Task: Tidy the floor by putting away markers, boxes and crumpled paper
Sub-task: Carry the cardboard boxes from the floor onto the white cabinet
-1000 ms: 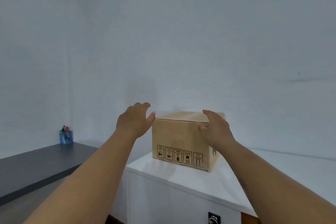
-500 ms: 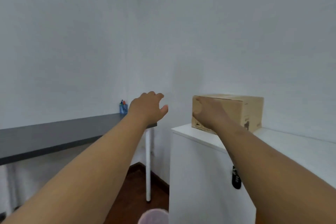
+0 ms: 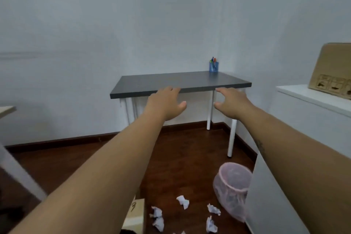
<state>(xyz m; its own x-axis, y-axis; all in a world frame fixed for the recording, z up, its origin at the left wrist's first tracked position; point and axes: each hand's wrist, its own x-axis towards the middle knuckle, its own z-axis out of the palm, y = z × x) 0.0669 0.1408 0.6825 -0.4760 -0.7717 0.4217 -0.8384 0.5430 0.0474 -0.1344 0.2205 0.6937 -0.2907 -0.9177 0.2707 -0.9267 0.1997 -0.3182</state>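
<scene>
The fingers of the left hand are spread and slack, gripping nothing, and the right hand mirrors it, released and empty, both reaching forward with the palms turned toward each other. Below them, on the dark wooden floor, lie the things left to tidy: several balls of crumpled paper scattered near the pink bin, and a small box partly hidden under the left arm. Another cardboard box sits on the white cabinet at the right, and markers stand in a blue holder on the far corner of the grey table. The next step is likely a stoop for paper or the small box. The risks, as I judge them: the paper is light and lies where feet may go, so a careless step could kick it about; the bin looks flimsy and stands just beside the cabinet, so a knock while bending could tip it; and the small box, low and half out of sight, could be stumbled on
</scene>
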